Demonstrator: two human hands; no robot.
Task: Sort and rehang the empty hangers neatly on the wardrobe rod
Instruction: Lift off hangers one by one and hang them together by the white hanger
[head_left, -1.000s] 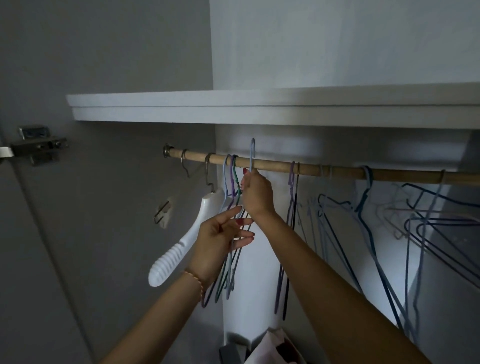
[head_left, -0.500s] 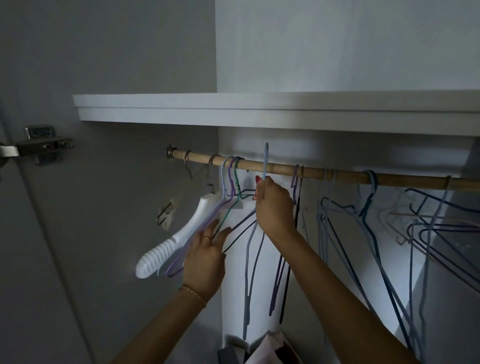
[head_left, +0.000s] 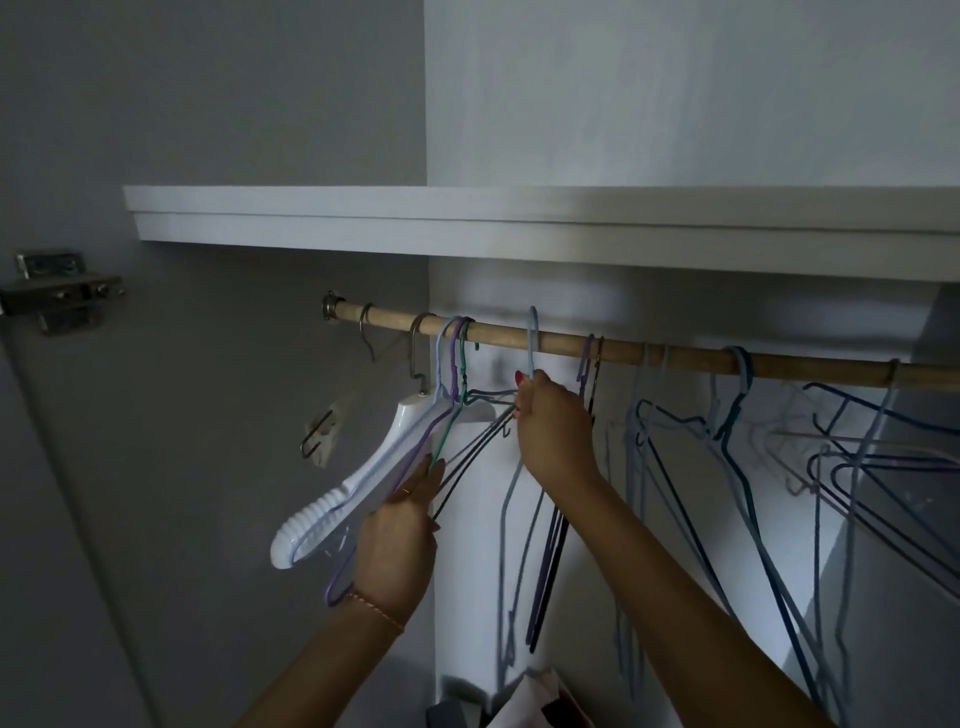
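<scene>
A wooden rod (head_left: 675, 353) runs under a white shelf. My right hand (head_left: 553, 423) pinches the neck of a light blue wire hanger (head_left: 506, 519), its hook standing up at the rod. My left hand (head_left: 400, 540) presses a bunch of thin wire hangers (head_left: 452, 415) (light blue, purple, green, dark) leftward against a white plastic hanger (head_left: 358, 483) hanging tilted near the rod's left end. Two dark hangers (head_left: 550, 561) hang just right of my right hand. Several blue and pale wire hangers (head_left: 737, 431) crowd the rod's right part.
The white shelf (head_left: 519, 223) sits close above the rod. A door hinge (head_left: 57, 296) and a small wall hook (head_left: 319, 434) are on the left panel. Paper or cloth items (head_left: 524, 701) lie at the wardrobe bottom.
My left hand has pushed the bunch of wire hangers further left and up against the white hanger. My right hand has shifted the light blue hanger to the right along the rod.
</scene>
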